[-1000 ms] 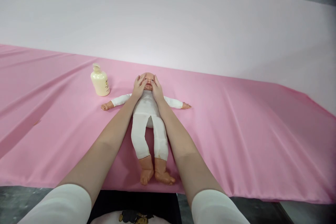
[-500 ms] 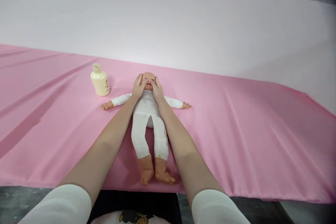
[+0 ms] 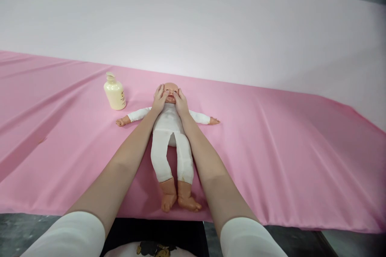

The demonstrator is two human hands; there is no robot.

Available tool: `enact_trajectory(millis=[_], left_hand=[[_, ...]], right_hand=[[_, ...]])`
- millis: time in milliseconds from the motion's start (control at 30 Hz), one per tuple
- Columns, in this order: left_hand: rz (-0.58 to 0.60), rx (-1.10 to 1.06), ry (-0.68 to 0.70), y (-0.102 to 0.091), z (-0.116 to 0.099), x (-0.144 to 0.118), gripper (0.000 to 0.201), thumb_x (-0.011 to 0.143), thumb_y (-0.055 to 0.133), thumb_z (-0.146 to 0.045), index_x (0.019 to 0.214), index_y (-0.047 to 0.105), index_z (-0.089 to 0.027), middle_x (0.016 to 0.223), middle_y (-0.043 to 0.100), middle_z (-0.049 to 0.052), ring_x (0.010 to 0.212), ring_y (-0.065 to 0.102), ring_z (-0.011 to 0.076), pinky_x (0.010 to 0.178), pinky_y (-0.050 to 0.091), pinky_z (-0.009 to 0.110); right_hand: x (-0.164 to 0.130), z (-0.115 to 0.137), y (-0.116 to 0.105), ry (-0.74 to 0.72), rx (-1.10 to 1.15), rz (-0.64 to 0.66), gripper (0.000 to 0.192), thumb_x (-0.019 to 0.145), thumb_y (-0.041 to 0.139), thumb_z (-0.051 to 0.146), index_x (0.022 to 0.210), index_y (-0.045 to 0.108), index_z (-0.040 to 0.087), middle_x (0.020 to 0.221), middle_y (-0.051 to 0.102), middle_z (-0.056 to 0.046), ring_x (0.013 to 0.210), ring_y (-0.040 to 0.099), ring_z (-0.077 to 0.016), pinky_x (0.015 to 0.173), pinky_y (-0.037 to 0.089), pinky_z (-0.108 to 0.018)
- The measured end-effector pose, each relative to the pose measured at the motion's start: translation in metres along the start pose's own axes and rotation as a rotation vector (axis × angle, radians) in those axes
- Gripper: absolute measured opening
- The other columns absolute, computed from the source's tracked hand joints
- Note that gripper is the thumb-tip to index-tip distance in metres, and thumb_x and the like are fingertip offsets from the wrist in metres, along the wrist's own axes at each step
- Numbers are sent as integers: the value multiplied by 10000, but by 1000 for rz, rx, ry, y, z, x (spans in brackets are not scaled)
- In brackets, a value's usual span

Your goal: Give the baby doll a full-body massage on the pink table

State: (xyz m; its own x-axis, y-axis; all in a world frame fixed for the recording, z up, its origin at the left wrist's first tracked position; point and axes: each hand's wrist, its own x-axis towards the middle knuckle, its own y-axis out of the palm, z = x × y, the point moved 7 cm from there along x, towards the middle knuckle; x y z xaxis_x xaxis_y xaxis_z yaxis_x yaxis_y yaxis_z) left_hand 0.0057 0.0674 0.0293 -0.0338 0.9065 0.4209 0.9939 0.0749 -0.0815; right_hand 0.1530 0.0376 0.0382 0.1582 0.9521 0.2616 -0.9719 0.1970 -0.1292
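Observation:
A baby doll (image 3: pixel 170 144) in a white suit lies on its back on the pink cloth (image 3: pixel 271 148), arms spread, feet toward me. My left hand (image 3: pixel 159 99) rests on the left side of the doll's face. My right hand (image 3: pixel 181 101) lies on the right side, fingers flat against the cheek. Both hands touch the doll's head without gripping it. A cream lotion bottle (image 3: pixel 115 92) with a pump top stands upright to the left of the doll's head.
The pink cloth covers a long table whose near edge (image 3: pixel 286 225) runs across the bottom of the view. A pale pink backdrop (image 3: pixel 211 24) rises behind the table. A dark floor shows below the edge.
My fingers have slid slightly down and inward over the doll's cheeks. The doll and the bottle have not moved.

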Motion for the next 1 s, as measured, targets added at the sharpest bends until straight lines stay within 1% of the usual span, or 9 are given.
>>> enact_trajectory(millis=[67, 167, 300, 400, 500, 600, 833, 900, 1000], left_hand=[[7, -5, 7, 0, -1, 0, 589, 933, 606, -582, 1430, 584, -268, 1615, 419, 77, 1561, 298, 269, 1315, 170, 426], [16, -21, 26, 1, -3, 1, 479, 929, 612, -583, 1303, 684, -291, 1590, 453, 43, 1552, 317, 268, 1313, 185, 420], [14, -26, 25, 0, -3, 2, 451, 918, 621, -588, 1225, 727, -275, 1573, 475, 50, 1542, 335, 277, 1313, 190, 428], [22, -23, 24, 1, -3, 2, 492, 912, 619, -605, 1273, 702, -282, 1587, 460, 54, 1548, 323, 282, 1314, 184, 437], [17, -5, 6, 0, -2, 0, 584, 922, 601, -610, 1396, 617, -268, 1619, 415, 71, 1565, 290, 277, 1316, 176, 425], [6, 10, -24, 0, -1, 0, 660, 929, 594, -606, 1471, 540, -234, 1638, 386, 99, 1572, 274, 282, 1317, 168, 431], [34, -18, 38, 0, -6, 1, 467, 918, 620, -594, 1235, 728, -269, 1586, 466, 62, 1545, 331, 280, 1315, 188, 434], [38, -9, 55, 0, -7, 1, 480, 928, 607, -586, 1248, 724, -248, 1581, 470, 82, 1547, 329, 275, 1315, 189, 422], [33, 4, 47, 0, -6, 0, 520, 936, 595, -587, 1323, 678, -249, 1598, 449, 80, 1560, 303, 268, 1315, 185, 419]], right_hand=[[0, 0, 0, -3, 10, -4, 887, 901, 531, 616, 1598, 314, 113, 1684, 303, -85, 1574, 301, -223, 1312, 214, -421], [1, 3, 2, -56, 11, 25, 776, 915, 512, 636, 1558, 418, 213, 1679, 321, -7, 1602, 218, -196, 1325, 161, -438], [3, 4, 4, -69, 8, 62, 723, 907, 516, 673, 1489, 525, 244, 1663, 362, 15, 1618, 146, -190, 1327, 158, -448], [3, 4, 4, -75, 8, 53, 762, 899, 514, 697, 1508, 499, 240, 1673, 343, 4, 1612, 174, -195, 1326, 170, -444], [2, 2, 2, -53, 13, 22, 882, 888, 523, 706, 1574, 386, 169, 1688, 304, -51, 1596, 240, -222, 1324, 185, -434], [2, -2, 2, -9, 24, 16, 924, 887, 524, 710, 1601, 320, 161, 1681, 321, -64, 1579, 287, -244, 1317, 211, -457], [2, 5, 5, -79, -1, 62, 769, 900, 494, 716, 1511, 492, 249, 1674, 341, 23, 1615, 163, -189, 1335, 134, -426], [1, 6, 5, -87, -5, 66, 767, 904, 494, 704, 1503, 505, 225, 1671, 349, 6, 1613, 172, -186, 1334, 141, -409], [-1, 9, 4, -90, 4, 53, 805, 911, 511, 649, 1542, 440, 154, 1683, 318, -41, 1607, 195, -185, 1329, 146, -382]])
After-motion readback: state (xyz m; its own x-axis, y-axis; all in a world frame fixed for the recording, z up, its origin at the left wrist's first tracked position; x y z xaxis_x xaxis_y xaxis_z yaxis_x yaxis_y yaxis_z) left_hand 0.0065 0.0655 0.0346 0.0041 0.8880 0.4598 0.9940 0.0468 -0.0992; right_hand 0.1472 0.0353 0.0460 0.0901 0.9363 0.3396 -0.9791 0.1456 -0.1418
